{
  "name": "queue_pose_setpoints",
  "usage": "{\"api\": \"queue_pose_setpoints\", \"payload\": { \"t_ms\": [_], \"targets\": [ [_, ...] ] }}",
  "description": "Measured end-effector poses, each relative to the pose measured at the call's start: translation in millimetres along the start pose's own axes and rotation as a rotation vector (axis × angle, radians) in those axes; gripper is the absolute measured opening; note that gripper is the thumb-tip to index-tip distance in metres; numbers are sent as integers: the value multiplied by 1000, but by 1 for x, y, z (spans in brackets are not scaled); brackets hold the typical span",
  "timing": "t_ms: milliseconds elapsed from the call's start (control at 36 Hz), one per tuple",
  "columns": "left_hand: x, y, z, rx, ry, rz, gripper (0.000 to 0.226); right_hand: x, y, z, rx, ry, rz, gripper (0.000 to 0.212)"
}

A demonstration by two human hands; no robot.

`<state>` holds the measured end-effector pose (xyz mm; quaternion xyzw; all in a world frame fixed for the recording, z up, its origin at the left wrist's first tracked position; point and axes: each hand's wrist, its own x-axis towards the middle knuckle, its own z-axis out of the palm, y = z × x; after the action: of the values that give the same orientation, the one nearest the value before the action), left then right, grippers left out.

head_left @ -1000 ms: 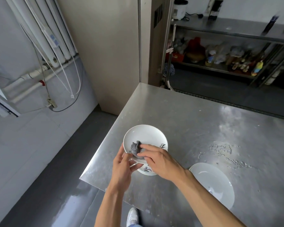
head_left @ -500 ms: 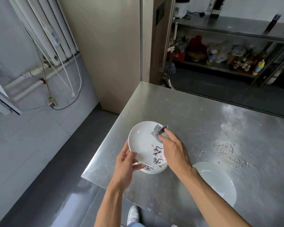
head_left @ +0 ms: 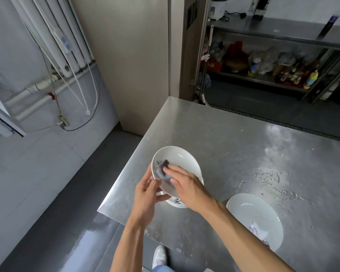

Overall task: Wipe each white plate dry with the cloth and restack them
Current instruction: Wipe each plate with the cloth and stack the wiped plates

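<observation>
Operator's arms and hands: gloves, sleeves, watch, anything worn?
Nothing worn that shows. The left hand and right hand have no gloves, rings or watch. The left forearm and right forearm are uncovered down to the frame edge, with no sleeves in view.

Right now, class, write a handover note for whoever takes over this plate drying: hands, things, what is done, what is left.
Left hand grips the held plate by its near rim, tilted above the table.
Right hand presses the grey cloth flat inside it.
Lower plate sits beneath, apparently unwiped; right plate lies apart, probably done.
To do: finish this one, stack it, wipe the rest.
</observation>
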<state>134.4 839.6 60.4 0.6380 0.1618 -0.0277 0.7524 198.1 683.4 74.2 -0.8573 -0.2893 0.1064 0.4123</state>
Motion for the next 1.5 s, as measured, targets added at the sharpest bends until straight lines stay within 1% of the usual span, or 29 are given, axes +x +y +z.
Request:
{"api": "queue_pose_setpoints", "payload": {
  "t_ms": [56, 139, 222, 333, 472, 611, 722, 861, 944, 1028, 1083, 1139, 1250, 1361, 1444, 1500],
  "targets": [
    [-1, -2, -3, -37, 44, -1, 49, -3, 0, 3, 13, -46, -19, 48],
    [-2, -6, -6, -95, 138, -13, 53, -4, 0, 4, 7, -88, -50, 51],
    [-3, -10, -8, -141, 193, -30, 56, -3, 2, 1, -19, -114, -51, 52],
    [-3, -10, -9, -179, 222, -49, 56, -4, 5, -5, -53, -115, -37, 51],
    [-2, -10, -15, -194, 239, -53, 57, -9, 21, -23, -177, -67, 66, 52],
    [-2, -6, -14, -145, 168, -41, 59, -14, 28, -35, -356, 68, 140, 57],
    [-1, 0, -3, -113, 101, -41, 62, -8, 30, -36, -376, 176, 226, 61],
    [0, 3, 8, -61, 53, -41, 65, 2, 26, -32, -316, 169, 262, 67],
    [-2, 4, 15, 5, -26, -30, 66, 9, 18, -27, -284, 148, 294, 66],
    [-4, 6, 24, 52, -91, -21, 65, 14, 9, -18, -217, 175, 243, 46],
    [-5, 8, 26, 53, -90, -16, 62, 13, 6, -13, -169, 143, 207, 49],
    [-5, 8, 25, 43, -55, -22, 59, 10, 5, -11, -145, 98, 141, 50],
    [-5, 5, 15, -17, 34, -43, 52, 3, 5, -10, -49, 11, 0, 34],
    [-5, 2, 7, -101, 126, -56, 55, -2, 7, -10, -77, -81, -31, 29],
    [-5, 1, -1, -149, 187, -58, 57, -5, 8, -14, -106, -115, -42, 26],
    [-4, 1, -5, -175, 222, -56, 57, -7, 10, -19, -167, -109, -35, 25]
  ]
}}
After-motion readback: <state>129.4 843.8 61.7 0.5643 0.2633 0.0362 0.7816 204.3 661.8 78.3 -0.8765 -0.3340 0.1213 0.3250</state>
